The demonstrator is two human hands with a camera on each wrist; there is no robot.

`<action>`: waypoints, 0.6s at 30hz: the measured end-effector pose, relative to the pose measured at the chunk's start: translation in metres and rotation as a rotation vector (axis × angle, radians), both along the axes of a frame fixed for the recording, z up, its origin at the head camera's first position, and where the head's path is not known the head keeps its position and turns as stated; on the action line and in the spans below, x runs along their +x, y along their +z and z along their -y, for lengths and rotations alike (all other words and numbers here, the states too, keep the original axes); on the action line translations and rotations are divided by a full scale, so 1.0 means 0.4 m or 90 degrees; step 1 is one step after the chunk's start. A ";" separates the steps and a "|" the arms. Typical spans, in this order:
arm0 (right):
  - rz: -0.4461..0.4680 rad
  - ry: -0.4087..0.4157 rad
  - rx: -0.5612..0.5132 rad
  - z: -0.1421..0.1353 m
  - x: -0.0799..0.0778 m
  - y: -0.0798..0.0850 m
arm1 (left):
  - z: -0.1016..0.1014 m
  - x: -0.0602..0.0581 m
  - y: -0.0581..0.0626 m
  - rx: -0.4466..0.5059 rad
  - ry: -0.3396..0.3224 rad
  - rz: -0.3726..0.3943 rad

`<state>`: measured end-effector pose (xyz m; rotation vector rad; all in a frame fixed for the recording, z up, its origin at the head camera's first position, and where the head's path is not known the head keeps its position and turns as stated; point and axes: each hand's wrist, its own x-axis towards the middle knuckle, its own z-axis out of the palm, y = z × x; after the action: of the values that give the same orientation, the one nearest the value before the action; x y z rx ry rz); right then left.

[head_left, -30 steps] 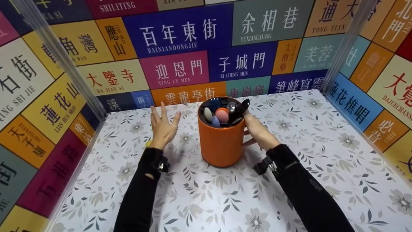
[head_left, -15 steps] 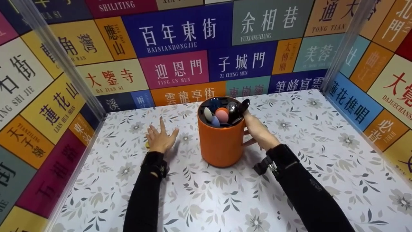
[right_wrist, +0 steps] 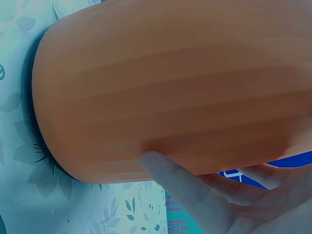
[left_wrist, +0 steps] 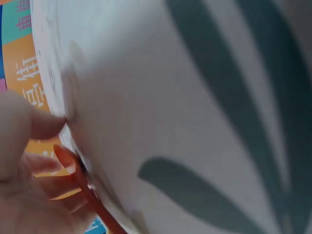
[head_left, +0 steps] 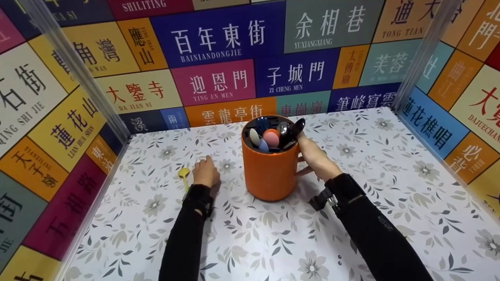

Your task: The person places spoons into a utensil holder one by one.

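A large orange mug (head_left: pixel 270 175) with a handle stands upright on the table. Several spoons (head_left: pixel 270 137) in different colours stick up inside its dark rim, a black one leaning out at the right. My right hand (head_left: pixel 317 159) holds the mug's right side beside the handle; one fingertip lies on its wall in the right wrist view. Left of the mug, my left hand (head_left: pixel 206 171) is low over the table, a yellow spoon (head_left: pixel 184 177) lying just left of it. An orange-red spoon (left_wrist: pixel 87 192) shows beside the left fingers in the left wrist view; its contact with them is unclear.
The table (head_left: pixel 269 242) has a white cover with grey flowers and leaves. Walls of coloured name panels (head_left: pixel 218 35) enclose it at the back and both sides, with clear strips (head_left: pixel 84 78) along the corners.
My left hand has come down from a raised, spread pose and shifted slightly right, uncovering the yellow spoon. My right hand and the mug have stayed in place.
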<state>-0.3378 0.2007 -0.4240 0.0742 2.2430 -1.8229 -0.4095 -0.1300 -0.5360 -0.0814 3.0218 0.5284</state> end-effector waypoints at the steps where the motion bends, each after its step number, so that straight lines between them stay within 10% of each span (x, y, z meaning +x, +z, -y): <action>1: 0.001 0.000 0.000 -0.001 0.000 0.000 | -0.002 0.000 -0.001 0.007 -0.001 -0.020; 8: 0.001 0.002 0.006 -0.003 0.001 -0.003 | -0.026 0.011 -0.001 0.092 0.001 -0.141; 18: 0.002 -0.001 -0.001 -0.003 -0.002 -0.003 | -0.090 0.016 0.028 0.362 0.059 -0.190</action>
<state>-0.3385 0.2019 -0.4251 0.0778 2.2402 -1.8247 -0.4032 -0.0940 -0.5250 -0.1173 3.0071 1.5012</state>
